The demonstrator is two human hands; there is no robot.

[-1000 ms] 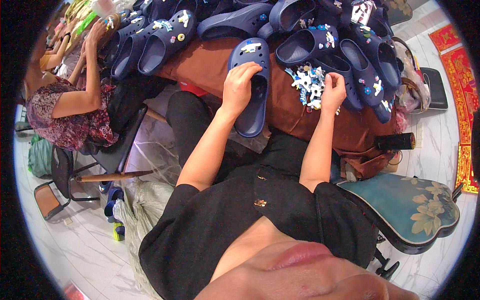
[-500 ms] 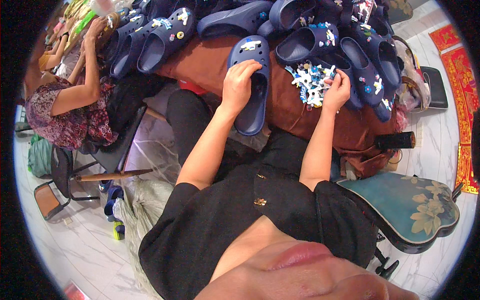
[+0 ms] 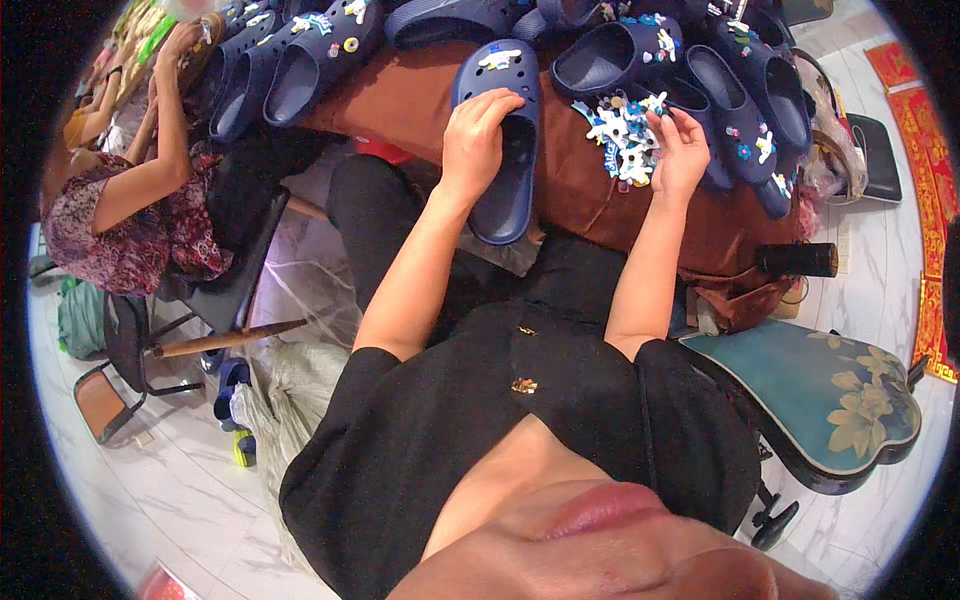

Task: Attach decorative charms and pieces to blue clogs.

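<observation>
My left hand [image 3: 476, 138] grips a dark blue clog [image 3: 502, 170] by its side, on the brown table [image 3: 420, 100]. The clog points away from me and carries a white charm near its toe. My right hand [image 3: 680, 150] rests on a heap of small white and blue charms [image 3: 625, 135] just right of the clog, fingers curled over them. Whether it pinches one charm is not clear.
Several more dark blue clogs [image 3: 640, 50] with charms crowd the table's far side and left. Another person [image 3: 140, 200] sits at the left on a chair. A teal flowered chair seat [image 3: 820, 400] is at my right, a black bottle [image 3: 795, 260] lies by the table edge.
My right hand has shifted slightly over the charm heap. My left hand stays on the clog.
</observation>
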